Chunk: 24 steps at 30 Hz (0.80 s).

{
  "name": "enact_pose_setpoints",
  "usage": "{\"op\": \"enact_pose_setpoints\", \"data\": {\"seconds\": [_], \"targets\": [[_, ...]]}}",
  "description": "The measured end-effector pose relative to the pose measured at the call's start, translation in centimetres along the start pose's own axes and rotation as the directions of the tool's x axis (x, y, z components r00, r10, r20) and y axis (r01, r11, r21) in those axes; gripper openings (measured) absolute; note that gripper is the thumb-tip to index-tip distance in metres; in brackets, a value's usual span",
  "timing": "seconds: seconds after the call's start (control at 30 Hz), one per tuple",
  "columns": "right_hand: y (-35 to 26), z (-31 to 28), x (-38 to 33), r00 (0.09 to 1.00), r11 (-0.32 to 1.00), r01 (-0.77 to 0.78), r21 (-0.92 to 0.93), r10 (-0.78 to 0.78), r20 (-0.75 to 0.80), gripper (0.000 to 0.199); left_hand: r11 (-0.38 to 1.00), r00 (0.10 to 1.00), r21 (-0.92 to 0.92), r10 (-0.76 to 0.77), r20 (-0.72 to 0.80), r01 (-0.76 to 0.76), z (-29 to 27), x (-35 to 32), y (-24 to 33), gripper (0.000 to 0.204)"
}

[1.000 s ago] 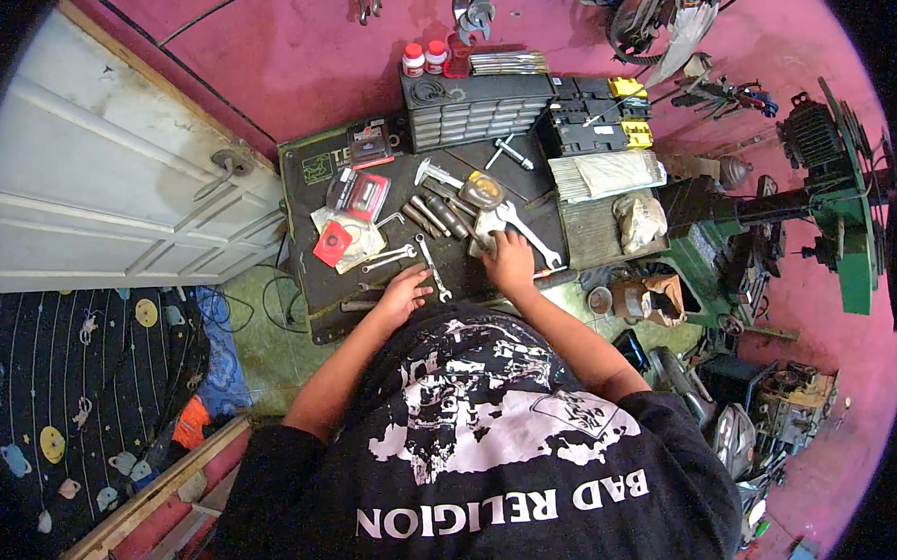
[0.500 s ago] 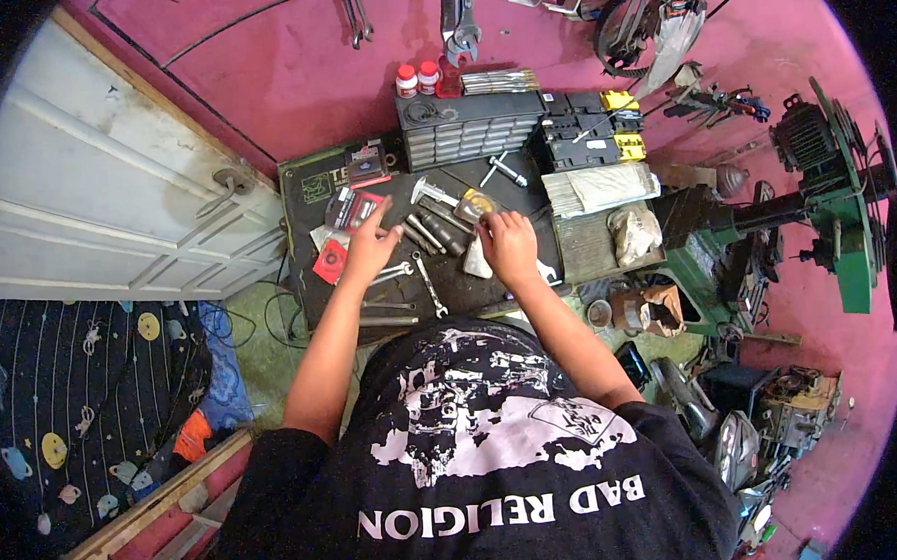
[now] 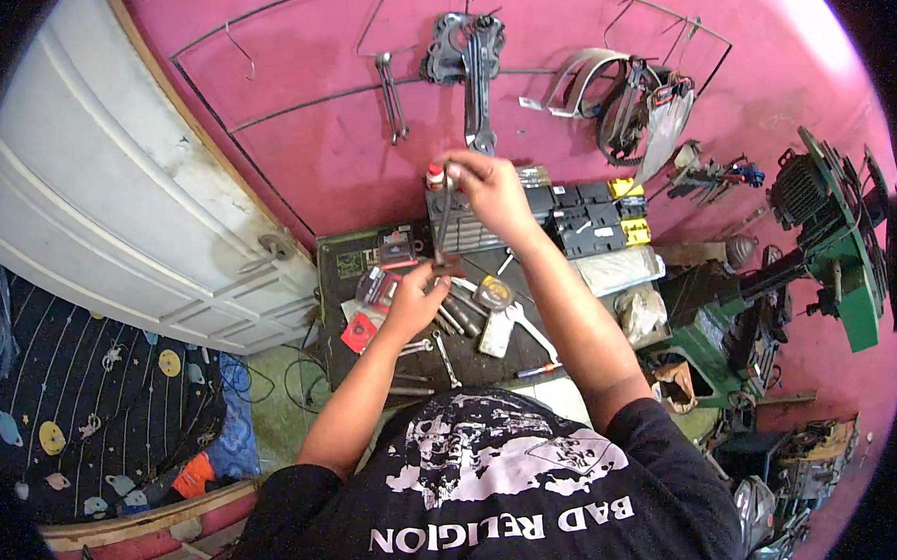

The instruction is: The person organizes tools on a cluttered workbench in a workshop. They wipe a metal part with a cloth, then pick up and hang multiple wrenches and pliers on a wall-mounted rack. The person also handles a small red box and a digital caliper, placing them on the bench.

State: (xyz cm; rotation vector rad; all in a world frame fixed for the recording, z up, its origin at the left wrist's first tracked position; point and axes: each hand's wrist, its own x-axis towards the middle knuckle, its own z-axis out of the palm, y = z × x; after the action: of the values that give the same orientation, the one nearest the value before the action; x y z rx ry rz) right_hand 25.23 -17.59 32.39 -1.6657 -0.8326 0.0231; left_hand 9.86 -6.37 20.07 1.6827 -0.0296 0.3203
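Head view: drop risk at a long dark tool (image 3: 444, 225)

Its upper end is pinched by the right hand (image 3: 493, 193); its lower end appears gripped by the left hand (image 3: 418, 303). If either grip were loosened, the tape measure (image 3: 492, 293), right of the left hand, could be struck. Beyond the right fingertips, a red-capped bottle (image 3: 435, 179) could be knocked by a careless swing.

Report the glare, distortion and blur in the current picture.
Head view: whitish glare washes out the pink painted wall at upper right; head view: fisheye distortion curves the edges of the white panelled door; head view: the long, dark, metal-looking tool in the bare right hand looks soft, its fine detail unreadable.
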Motion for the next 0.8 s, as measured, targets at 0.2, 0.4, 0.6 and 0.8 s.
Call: {"op": "enact_pose_setpoints", "data": {"seconds": [0.2, 0.4, 0.6, 0.8], "targets": [[-3.9, -0.7, 8.6, 0.996, 0.995, 0.003, 0.097, 0.005, -0.088, 0.031, 0.97, 0.972, 0.22, 0.144, -0.184, -0.102, -2.4, 7.2, 6.7, 0.031], [-0.2, 3.3, 12.5, 0.933, 0.989, -0.032, 0.145, 0.082, -0.35, 0.03, 0.881, 0.916, 0.467, 0.242, -0.321, -0.069, -3.8, 14.0, 8.2, 0.025], [0.6, 3.7, 14.1, 0.918, 0.993, -0.082, 0.082, 0.107, -0.382, 0.024, 0.804, 0.902, 0.593, 0.287, -0.322, -0.044, -3.8, 15.9, 7.5, 0.023], [0.0, 5.0, 13.7, 0.948, 0.988, -0.12, -0.096, 0.085, -0.306, 0.022, 0.81, 0.897, 0.582, 0.308, -0.319, -0.071, -4.1, 15.7, 6.0, 0.022]]}}
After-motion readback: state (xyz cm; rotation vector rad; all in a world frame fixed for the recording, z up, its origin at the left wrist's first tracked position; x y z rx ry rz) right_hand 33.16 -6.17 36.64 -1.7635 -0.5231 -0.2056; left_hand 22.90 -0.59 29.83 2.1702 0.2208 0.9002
